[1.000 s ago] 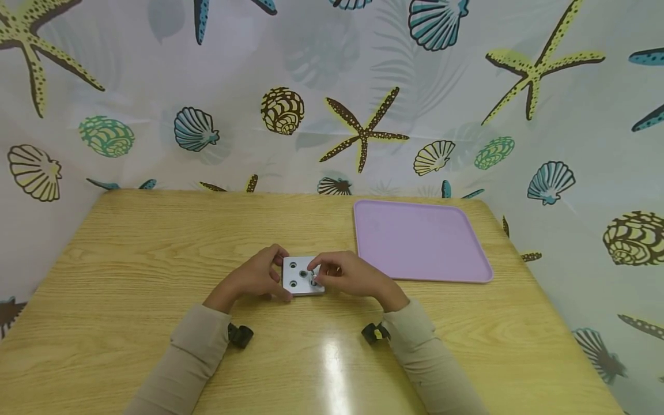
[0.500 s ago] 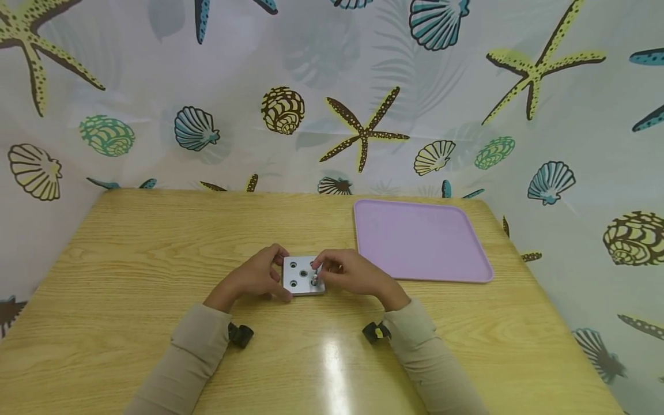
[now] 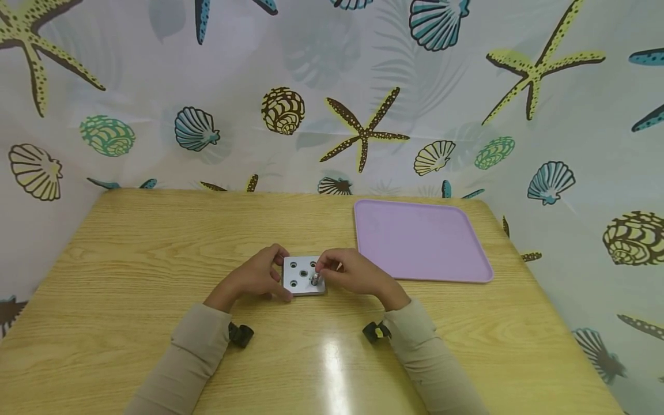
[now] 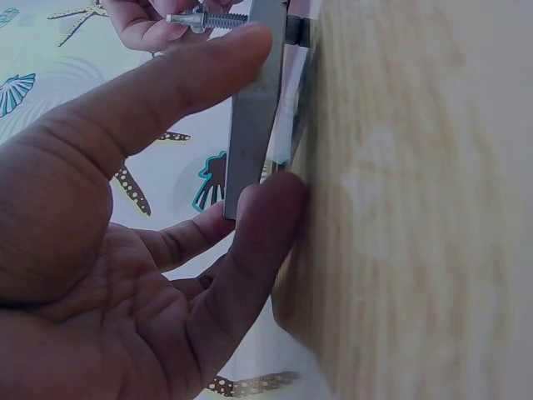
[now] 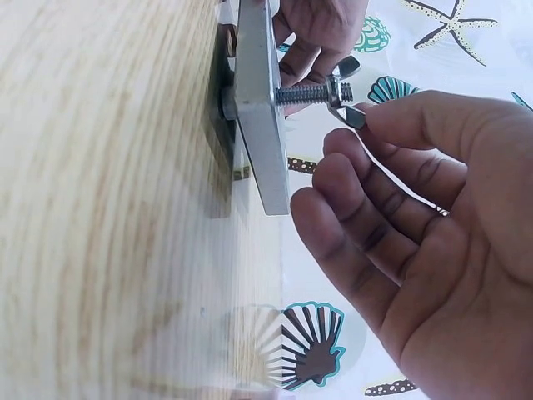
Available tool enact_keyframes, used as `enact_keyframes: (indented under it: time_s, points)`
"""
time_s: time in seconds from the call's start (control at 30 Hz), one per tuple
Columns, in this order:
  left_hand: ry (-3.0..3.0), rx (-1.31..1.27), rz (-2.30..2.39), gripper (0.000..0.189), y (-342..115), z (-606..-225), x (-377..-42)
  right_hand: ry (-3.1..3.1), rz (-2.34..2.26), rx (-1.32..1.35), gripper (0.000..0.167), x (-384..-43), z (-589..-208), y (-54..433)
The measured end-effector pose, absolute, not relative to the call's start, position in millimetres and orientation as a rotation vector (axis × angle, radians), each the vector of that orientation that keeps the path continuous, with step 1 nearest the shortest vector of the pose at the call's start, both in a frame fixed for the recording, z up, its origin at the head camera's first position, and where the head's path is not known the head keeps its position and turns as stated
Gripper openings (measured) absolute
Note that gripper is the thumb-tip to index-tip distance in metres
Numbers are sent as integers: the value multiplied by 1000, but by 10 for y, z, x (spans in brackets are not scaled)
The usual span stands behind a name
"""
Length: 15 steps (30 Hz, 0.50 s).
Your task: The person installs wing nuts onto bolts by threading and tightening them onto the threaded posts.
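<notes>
A silver metal plate (image 3: 300, 292) with several holes lies almost level, slightly above the table. My left hand (image 3: 254, 274) grips its left side; the left wrist view shows the thumb over the top face and a finger (image 4: 258, 250) below. Through the plate's near right hole stands a threaded bolt (image 5: 301, 96), its head under the plate. Near the bolt's free end sits a wing nut (image 5: 335, 90), well off the plate face. My right hand (image 3: 355, 274) pinches one wing at the thumb and index fingertips, the other fingers loosely curled. The index tip is partly hidden.
A purple tray (image 3: 420, 242) lies on the wooden table (image 3: 181, 230) behind and right of my right hand. A shell-and-starfish patterned cloth (image 3: 311, 57) hangs behind the table and along its sides. Wrist cameras (image 3: 240, 336) sit on both forearms.
My right fingers have shifted slightly right and away from me around the wing nut, uncovering more of the bolt and the far right hole. My left hand and the plate stay in place.
</notes>
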<state>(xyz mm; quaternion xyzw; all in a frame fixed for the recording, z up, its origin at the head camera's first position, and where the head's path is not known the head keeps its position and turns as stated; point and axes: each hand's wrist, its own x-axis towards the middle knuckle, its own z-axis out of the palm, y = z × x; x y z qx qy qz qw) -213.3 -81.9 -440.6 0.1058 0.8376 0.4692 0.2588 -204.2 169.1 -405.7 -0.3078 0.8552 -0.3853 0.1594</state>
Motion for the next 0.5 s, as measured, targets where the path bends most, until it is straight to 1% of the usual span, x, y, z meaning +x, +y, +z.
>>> enact_keyframes:
  time_s: [0.5]
  points:
    - [2257, 303, 1294, 87, -832, -4419, -2127, 2427, -1129, -872, 10, -2042, -4052, 1692]
